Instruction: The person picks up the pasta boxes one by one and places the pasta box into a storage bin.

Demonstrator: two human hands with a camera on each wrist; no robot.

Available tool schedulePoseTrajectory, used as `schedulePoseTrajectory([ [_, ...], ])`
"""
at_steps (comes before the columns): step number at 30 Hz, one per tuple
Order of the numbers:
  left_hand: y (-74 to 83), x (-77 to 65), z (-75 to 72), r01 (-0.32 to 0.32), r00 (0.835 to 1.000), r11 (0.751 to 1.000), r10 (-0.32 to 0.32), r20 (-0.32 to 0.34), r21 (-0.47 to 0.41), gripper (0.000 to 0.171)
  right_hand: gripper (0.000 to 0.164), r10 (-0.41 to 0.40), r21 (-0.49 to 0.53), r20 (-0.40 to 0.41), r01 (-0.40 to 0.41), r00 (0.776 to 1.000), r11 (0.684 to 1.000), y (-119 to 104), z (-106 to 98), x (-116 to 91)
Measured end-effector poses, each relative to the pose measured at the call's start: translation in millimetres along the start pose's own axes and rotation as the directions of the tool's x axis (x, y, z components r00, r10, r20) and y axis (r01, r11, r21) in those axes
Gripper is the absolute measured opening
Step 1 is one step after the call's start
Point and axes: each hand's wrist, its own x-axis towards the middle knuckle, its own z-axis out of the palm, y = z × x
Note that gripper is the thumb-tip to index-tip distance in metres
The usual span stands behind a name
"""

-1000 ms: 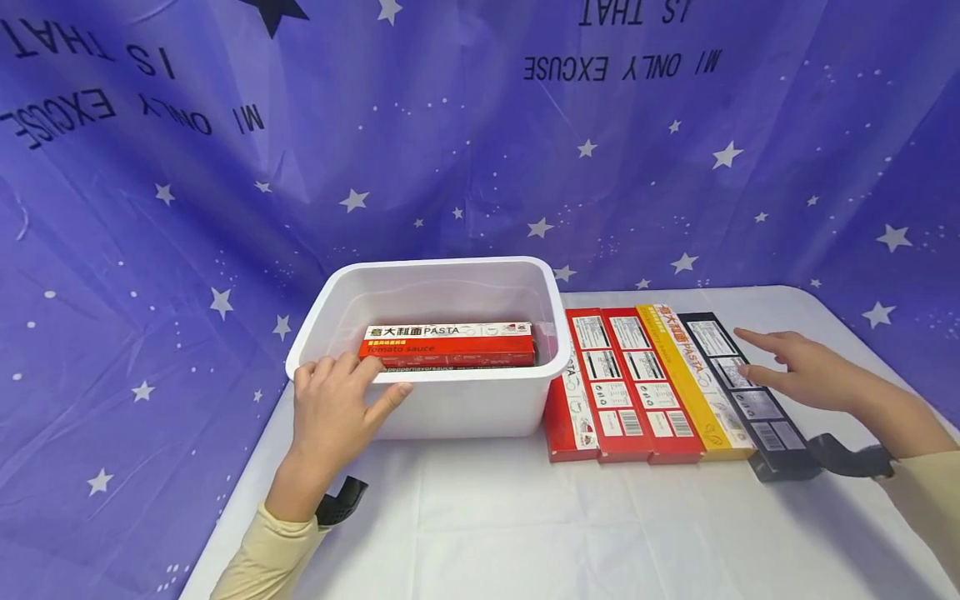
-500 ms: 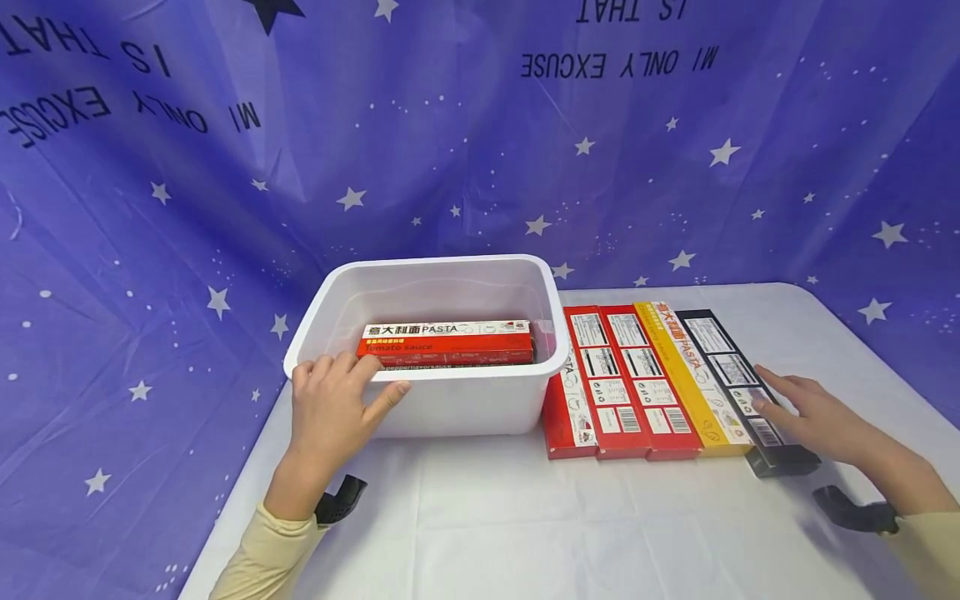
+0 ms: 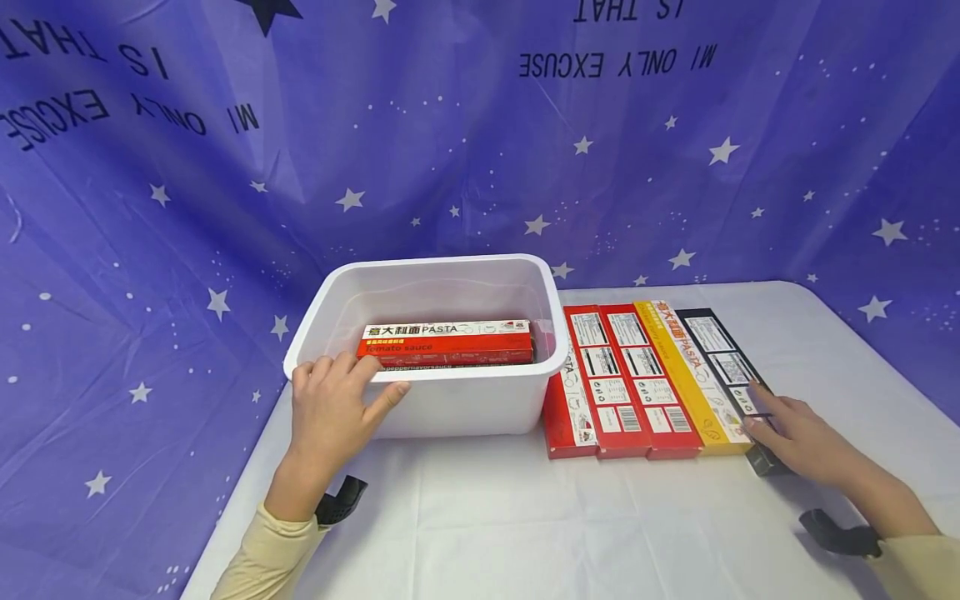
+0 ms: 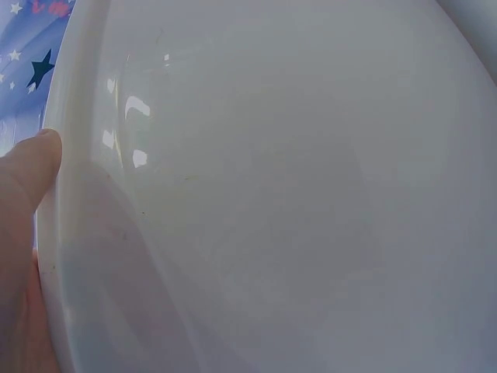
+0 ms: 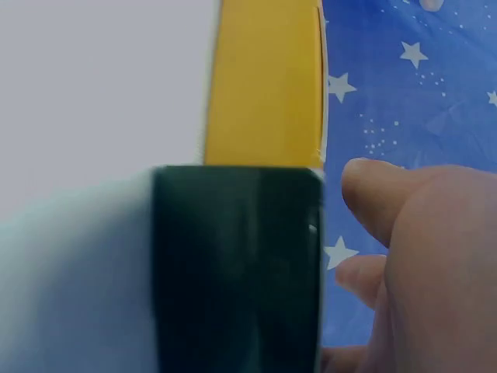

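A white plastic tub (image 3: 465, 408) stands on the table at the middle of the head view. My left hand (image 3: 330, 417) grips its near left rim, fingers over the edge and thumb outside. The left wrist view shows that thumb (image 4: 35, 167) beside the tub's smooth wall (image 4: 272, 194). My right hand (image 3: 806, 437) is over the near part of a black pasta box (image 3: 708, 333), thumb towards the yellow box. In the right wrist view the thumb (image 5: 369, 190) is apart from the black box's end (image 5: 237, 264); whether other fingers touch its far side I cannot tell.
Right of the tub lie several red pasta boxes (image 3: 615, 375) and a yellow one (image 3: 686, 375), side by side. Inside the tub is a red Tomato sauce pasta box (image 3: 450, 342) above a dark one. A purple star-printed curtain (image 3: 465, 183) hangs behind the white table (image 3: 510, 525).
My right hand has come down and nearer along the black box, towards its near end. The left hand keeps its place on the tub's rim.
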Motion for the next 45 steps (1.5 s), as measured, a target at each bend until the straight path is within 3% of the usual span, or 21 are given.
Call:
schedulePoseTrajectory([
  [14,-1.4,-0.6,0.0,-0.007,1.000,1.000,0.007,-0.010,0.006,0.059,0.074,0.075,-0.096,-0.009,-0.076,0.997,0.992,-3.8,7.9,1.1],
  [26,-1.1,-1.5,1.3,-0.008,1.000,1.000,0.008,-0.010,0.008,0.063,0.082,0.183,-0.148,-0.022,-0.185,0.983,0.972,-1.4,5.3,4.5],
  [34,-1.0,-1.1,1.8,-0.020,0.999,1.000,0.020,-0.028,0.003,0.074,0.083,0.209,-0.155,-0.063,-0.216,0.976,0.964,-5.7,5.1,5.0],
  [41,-1.6,-0.5,1.2,-0.016,1.000,1.000,0.016,-0.019,0.003,0.058,0.082,0.224,-0.157,-0.072,-0.232,0.972,0.960,-5.0,7.5,7.1],
  [45,-1.6,-0.2,1.3,-0.013,1.000,1.000,0.013,-0.017,0.004,0.061,0.077,0.236,-0.136,-0.083,-0.246,0.968,0.960,-3.3,8.9,8.0],
])
